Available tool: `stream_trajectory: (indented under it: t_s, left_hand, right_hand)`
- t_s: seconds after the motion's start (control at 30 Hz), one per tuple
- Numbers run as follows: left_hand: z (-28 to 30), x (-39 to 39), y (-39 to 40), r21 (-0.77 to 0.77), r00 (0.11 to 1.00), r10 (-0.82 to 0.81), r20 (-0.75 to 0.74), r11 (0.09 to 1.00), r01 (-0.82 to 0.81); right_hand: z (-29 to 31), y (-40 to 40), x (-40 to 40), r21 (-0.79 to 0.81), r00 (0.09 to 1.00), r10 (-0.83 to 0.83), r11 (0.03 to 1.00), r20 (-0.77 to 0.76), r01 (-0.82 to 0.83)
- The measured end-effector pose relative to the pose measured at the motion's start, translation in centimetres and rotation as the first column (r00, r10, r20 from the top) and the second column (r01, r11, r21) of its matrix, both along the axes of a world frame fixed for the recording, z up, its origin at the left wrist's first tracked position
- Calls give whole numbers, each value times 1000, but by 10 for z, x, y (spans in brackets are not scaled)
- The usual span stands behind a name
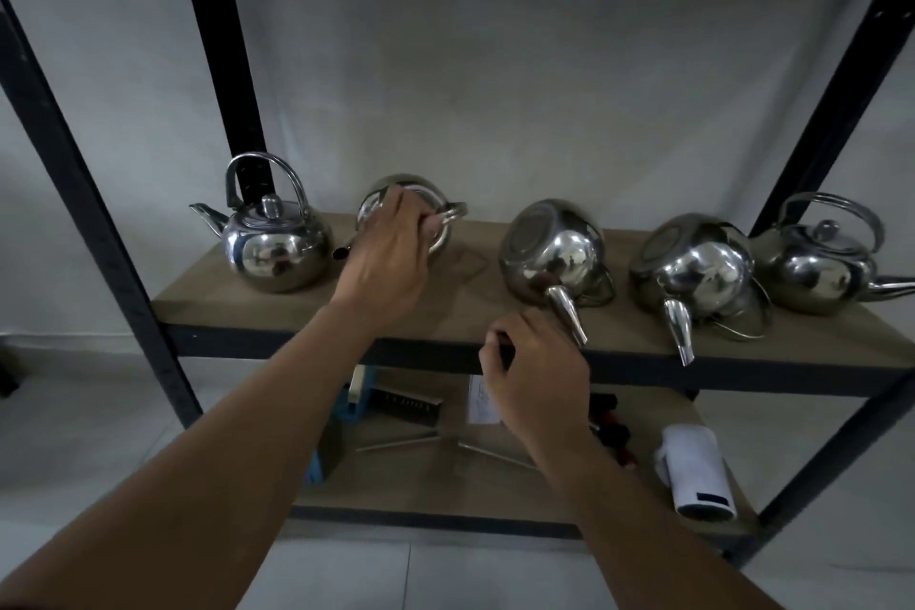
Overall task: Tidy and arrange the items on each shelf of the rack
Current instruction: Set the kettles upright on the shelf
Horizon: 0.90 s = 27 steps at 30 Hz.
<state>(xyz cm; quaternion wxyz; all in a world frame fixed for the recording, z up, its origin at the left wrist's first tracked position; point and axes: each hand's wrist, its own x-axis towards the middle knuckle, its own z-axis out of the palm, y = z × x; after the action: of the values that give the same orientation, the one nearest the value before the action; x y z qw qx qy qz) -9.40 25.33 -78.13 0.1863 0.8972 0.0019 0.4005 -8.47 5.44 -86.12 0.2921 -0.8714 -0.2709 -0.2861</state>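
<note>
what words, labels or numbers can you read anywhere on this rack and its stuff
No text here can be read.
White card on the lower shelf: faint marks, too small and blurred to read.
White cylinder on the lower shelf: a dark patch near its end, no letters legible.
Kettles, such as the upright one at the left: no brand or marking visible.

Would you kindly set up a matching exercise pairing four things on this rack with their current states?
Things:
1. far-left kettle
2. second kettle
3. middle kettle
4. white cylinder

States:
A. lying on the lower shelf
B. gripped by the left hand
C. upright, handle raised
D. tipped over, spout pointing forward

Pairs: 1-C, 2-B, 3-D, 4-A
</note>
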Motion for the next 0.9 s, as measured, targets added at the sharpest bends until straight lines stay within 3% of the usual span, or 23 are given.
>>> stream_trajectory:
  t_s: [0.1,0.27,0.4,0.57,0.67,0.73,0.77,0.83,0.9]
  left_hand:
    - [16,8,13,-79,996,22,-86,996,-28]
    - [41,26,26,-177,967,175,-184,962,-208]
    - [43,45,40,-315,952,119,-281,926,-209]
    - [28,52,47,-267,938,154,-312,933,-242]
    - [21,53,41,-269,945,158,-287,933,-238]
    - [17,47,29,-196,943,205,-261,946,-259]
    - [15,42,20,-128,945,241,-222,953,-273]
    - [12,27,-1,-23,961,259,-98,965,-263]
    - [2,16,-21,42,980,201,2,979,-201]
  right_hand:
    - [2,-1,-1,-40,1000,-15,999,-8,14]
    - [4,-2,-3,-60,1000,-5,998,-3,5]
    - [7,-1,-4,-73,1000,-6,997,-7,6]
    - [12,-2,-4,-102,999,1,995,-36,-5]
    - [20,-6,-1,104,996,53,993,71,-61]
    - [30,-15,5,304,992,-17,952,127,-22]
    - [36,-21,9,385,993,-90,922,81,52]
    - [46,-31,22,451,958,-209,848,-197,277]
    - [54,-36,36,389,819,-200,803,-538,451]
